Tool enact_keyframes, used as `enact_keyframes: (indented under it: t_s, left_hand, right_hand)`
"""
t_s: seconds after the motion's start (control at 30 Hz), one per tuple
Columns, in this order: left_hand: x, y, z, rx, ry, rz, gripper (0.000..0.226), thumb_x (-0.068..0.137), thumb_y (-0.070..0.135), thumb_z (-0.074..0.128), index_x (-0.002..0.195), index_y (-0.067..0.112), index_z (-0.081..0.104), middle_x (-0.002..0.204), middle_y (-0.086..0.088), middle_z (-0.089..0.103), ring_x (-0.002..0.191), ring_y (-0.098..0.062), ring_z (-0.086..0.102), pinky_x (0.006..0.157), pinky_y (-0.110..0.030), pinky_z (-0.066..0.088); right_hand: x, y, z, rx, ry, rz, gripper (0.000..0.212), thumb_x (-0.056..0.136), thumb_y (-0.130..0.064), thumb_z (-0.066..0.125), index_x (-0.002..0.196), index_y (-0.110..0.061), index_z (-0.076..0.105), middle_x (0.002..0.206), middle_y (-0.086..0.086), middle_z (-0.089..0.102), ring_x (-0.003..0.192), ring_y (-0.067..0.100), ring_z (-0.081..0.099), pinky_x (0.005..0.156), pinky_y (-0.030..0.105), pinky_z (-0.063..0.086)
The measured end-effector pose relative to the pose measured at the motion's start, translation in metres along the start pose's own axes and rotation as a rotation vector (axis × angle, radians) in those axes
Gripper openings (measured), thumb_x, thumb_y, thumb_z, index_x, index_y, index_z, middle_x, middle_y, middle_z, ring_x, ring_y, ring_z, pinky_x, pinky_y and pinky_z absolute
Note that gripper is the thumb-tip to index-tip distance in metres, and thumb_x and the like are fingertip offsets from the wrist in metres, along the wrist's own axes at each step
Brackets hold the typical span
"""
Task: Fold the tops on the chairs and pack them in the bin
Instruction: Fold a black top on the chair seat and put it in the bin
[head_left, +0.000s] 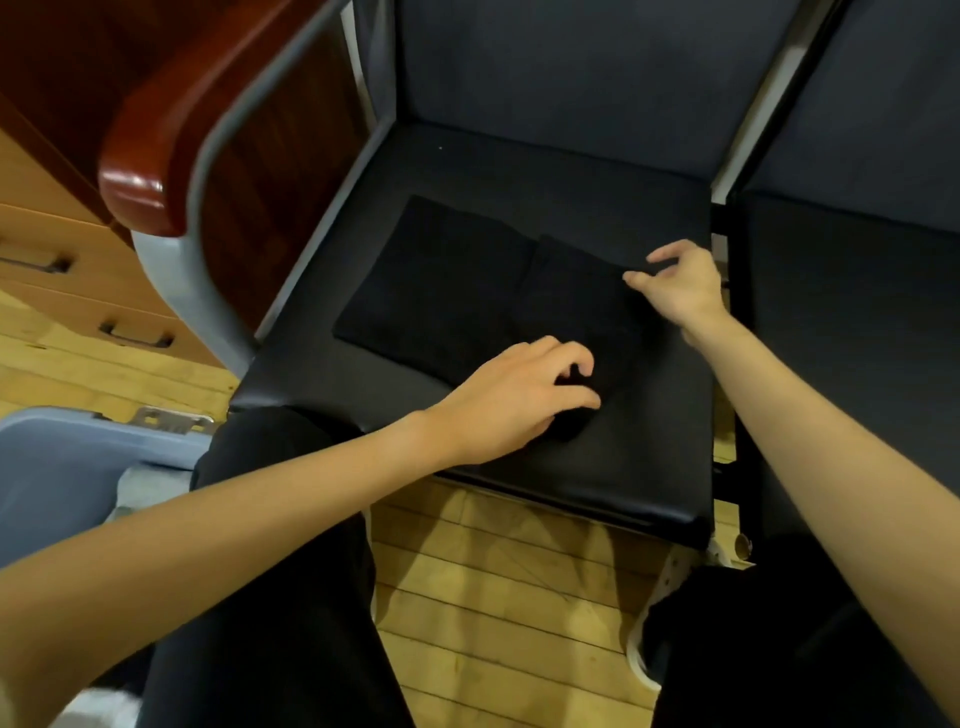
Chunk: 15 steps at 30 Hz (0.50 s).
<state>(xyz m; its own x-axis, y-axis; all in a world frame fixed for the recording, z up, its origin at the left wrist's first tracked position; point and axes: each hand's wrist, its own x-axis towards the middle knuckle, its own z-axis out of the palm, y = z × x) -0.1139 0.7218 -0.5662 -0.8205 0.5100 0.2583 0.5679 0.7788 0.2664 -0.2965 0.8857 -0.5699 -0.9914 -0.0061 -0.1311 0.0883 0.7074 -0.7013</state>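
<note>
I see the left hand (511, 397) with curled fingers pinching the near corner of the black top (467, 291), and the right hand (683, 283) pinching between thumb and finger the far right corner of the same top. The top lies partly folded on the black seat of the chair (519, 171), near the middle of the seat. To the left of the chair, low on the wooden floor (498, 571), stands the grey-blue bin (57, 467), and behind the chair's red armrest (156, 156) is a wooden drawer unit (78, 280).
</note>
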Motion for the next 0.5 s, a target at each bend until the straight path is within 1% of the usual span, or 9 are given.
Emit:
enact_keyframes:
  t_s: [0.07, 0.1, 0.17, 0.23, 0.27, 0.37, 0.4, 0.43, 0.5]
  left_hand:
    - [0.005, -0.001, 0.005, 0.016, 0.021, 0.049, 0.026, 0.079, 0.008, 0.073, 0.104, 0.014, 0.069, 0.109, -0.006, 0.059, 0.093, -0.021, 0.057, 0.074, -0.035, 0.051]
    - [0.007, -0.001, 0.007, -0.035, 0.034, 0.024, 0.019, 0.081, 0.012, 0.072, 0.100, 0.014, 0.070, 0.105, -0.004, 0.060, 0.091, -0.019, 0.058, 0.073, -0.035, 0.052]
    - [0.006, 0.004, 0.010, -0.181, 0.053, -0.059, 0.011, 0.086, 0.019, 0.069, 0.097, 0.015, 0.070, 0.101, 0.001, 0.061, 0.088, -0.013, 0.059, 0.075, -0.029, 0.051]
    - [0.003, 0.010, 0.016, -0.277, 0.039, -0.113, 0.008, 0.087, 0.021, 0.069, 0.093, 0.015, 0.070, 0.095, 0.003, 0.061, 0.080, -0.010, 0.058, 0.072, -0.025, 0.049]
    - [0.001, 0.013, 0.019, -0.314, 0.021, -0.134, 0.009, 0.088, 0.022, 0.069, 0.089, 0.014, 0.070, 0.091, 0.003, 0.061, 0.076, -0.009, 0.058, 0.069, -0.026, 0.050]
    - [-0.008, 0.022, 0.027, -0.371, -0.011, -0.202, 0.015, 0.088, 0.024, 0.069, 0.082, 0.010, 0.071, 0.088, 0.002, 0.060, 0.072, -0.010, 0.058, 0.067, -0.033, 0.051]
    - [-0.010, 0.024, 0.028, -0.369, -0.006, -0.220, 0.017, 0.088, 0.026, 0.068, 0.082, 0.010, 0.070, 0.088, 0.003, 0.060, 0.072, -0.010, 0.058, 0.067, -0.033, 0.051]
    - [-0.011, 0.026, 0.028, -0.365, 0.007, -0.240, 0.020, 0.088, 0.030, 0.067, 0.082, 0.012, 0.068, 0.087, 0.004, 0.059, 0.072, -0.010, 0.058, 0.066, -0.033, 0.051]
    - [-0.009, 0.033, 0.024, -0.337, 0.023, -0.316, 0.031, 0.085, 0.046, 0.064, 0.083, 0.015, 0.060, 0.082, 0.006, 0.058, 0.071, -0.009, 0.056, 0.064, -0.032, 0.051]
  right_hand:
    - [0.000, 0.004, -0.001, -0.043, -0.017, 0.039, 0.046, 0.077, -0.029, 0.079, 0.116, -0.018, 0.056, 0.126, 0.011, 0.053, 0.118, 0.024, 0.052, 0.098, 0.038, 0.046]
    - [-0.001, 0.005, -0.001, -0.055, -0.027, 0.059, 0.050, 0.076, -0.029, 0.080, 0.118, -0.018, 0.055, 0.131, 0.012, 0.050, 0.120, 0.025, 0.051, 0.099, 0.038, 0.046]
    - [-0.001, 0.009, -0.001, -0.073, -0.053, 0.084, 0.059, 0.073, -0.030, 0.082, 0.122, -0.016, 0.053, 0.134, 0.012, 0.047, 0.121, 0.025, 0.051, 0.099, 0.036, 0.045]
    - [-0.002, 0.012, -0.002, -0.093, -0.068, 0.085, 0.062, 0.071, -0.032, 0.084, 0.121, -0.011, 0.055, 0.132, 0.012, 0.050, 0.121, 0.024, 0.051, 0.100, 0.037, 0.045]
    - [-0.003, 0.013, -0.002, -0.100, -0.072, 0.081, 0.060, 0.070, -0.034, 0.084, 0.118, -0.009, 0.057, 0.127, 0.012, 0.054, 0.119, 0.024, 0.053, 0.097, 0.036, 0.047]
    - [-0.008, 0.016, -0.006, -0.115, -0.109, 0.078, 0.047, 0.073, -0.033, 0.082, 0.106, -0.003, 0.065, 0.107, 0.010, 0.065, 0.103, 0.021, 0.062, 0.080, 0.031, 0.049]
    - [-0.012, 0.017, -0.007, -0.114, -0.111, 0.069, 0.046, 0.074, -0.032, 0.081, 0.105, -0.002, 0.065, 0.104, 0.009, 0.066, 0.101, 0.021, 0.062, 0.078, 0.030, 0.048]
    - [-0.015, 0.019, -0.009, -0.111, -0.106, 0.057, 0.045, 0.075, -0.031, 0.081, 0.105, -0.002, 0.065, 0.103, 0.008, 0.065, 0.101, 0.021, 0.062, 0.078, 0.030, 0.048]
    - [-0.021, 0.024, -0.011, -0.102, -0.074, 0.023, 0.045, 0.075, -0.030, 0.081, 0.106, -0.003, 0.063, 0.108, 0.008, 0.063, 0.104, 0.022, 0.061, 0.080, 0.030, 0.048]
